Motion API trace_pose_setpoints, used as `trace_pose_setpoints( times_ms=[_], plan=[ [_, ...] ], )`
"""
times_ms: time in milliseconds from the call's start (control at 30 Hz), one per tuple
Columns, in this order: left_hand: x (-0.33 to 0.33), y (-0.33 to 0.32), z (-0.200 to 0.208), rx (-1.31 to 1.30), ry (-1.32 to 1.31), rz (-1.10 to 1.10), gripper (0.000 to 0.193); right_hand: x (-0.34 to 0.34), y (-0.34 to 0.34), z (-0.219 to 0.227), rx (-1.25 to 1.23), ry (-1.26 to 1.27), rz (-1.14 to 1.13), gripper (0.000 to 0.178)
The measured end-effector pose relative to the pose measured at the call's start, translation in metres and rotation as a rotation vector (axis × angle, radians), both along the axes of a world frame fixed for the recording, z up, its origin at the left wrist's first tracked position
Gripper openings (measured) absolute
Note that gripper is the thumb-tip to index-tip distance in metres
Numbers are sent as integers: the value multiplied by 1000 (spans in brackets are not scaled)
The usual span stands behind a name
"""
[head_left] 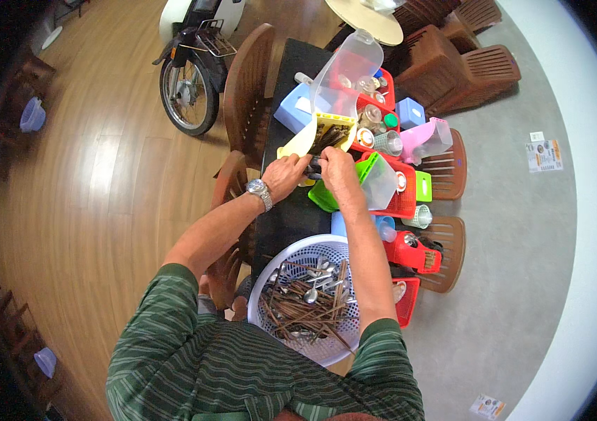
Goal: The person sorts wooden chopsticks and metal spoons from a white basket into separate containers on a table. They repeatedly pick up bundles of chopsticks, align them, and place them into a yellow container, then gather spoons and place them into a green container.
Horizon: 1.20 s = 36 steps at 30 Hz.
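Note:
My left hand (286, 177), with a metal watch on the wrist, and my right hand (338, 170) come together at the near side of a yellow cutlery holder (301, 142). Their fingers are closed around a small dark, shiny bundle (314, 167) that I cannot make out clearly. Brown chopsticks (335, 129) fill the holder's upper opening. Just right of my right hand lies a green cutlery holder (322, 198) with a clear lid (380, 184). Nearer to me, a white-lavender colander basket (262, 278) holds loose chopsticks (298, 309) and metal spoons (310, 295).
On the black table (281, 223) red baskets (403, 205) hold jars and cups. A large clear lid (347, 67) leans over a blue box (290, 109). Brown chairs (248, 77) line the left side, stools (446, 165) the right. A motorbike (190, 91) stands far left.

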<state>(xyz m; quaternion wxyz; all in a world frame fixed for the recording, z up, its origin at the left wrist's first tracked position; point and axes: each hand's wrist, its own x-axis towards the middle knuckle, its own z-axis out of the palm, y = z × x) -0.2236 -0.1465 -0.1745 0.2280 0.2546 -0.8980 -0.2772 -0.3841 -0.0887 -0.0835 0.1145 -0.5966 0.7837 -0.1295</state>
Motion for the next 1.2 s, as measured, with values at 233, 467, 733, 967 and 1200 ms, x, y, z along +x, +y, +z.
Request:
trace_pose_setpoints(
  times_ms=[233, 467, 733, 967, 1200],
  plan=[
    [-1, -2, -3, 51, 199, 109, 73, 31, 13, -34, -54, 242, 13, 11],
    [-3, -9, -7, 98, 314, 70, 120, 62, 28, -32, -520, -123, -298, 60],
    [0, -17, 4, 421, 136, -41, 135, 44, 27, -84, -557, -1273, -770, 73],
    [-3, -22, -6, 360, 128, -24, 122, 56, 47, -85, -238, -536, -417, 72],
    [3, -29, 4, 449, 235, -44, 107, 55, 52, -82, -81, -338, -469, 76]
  ],
)
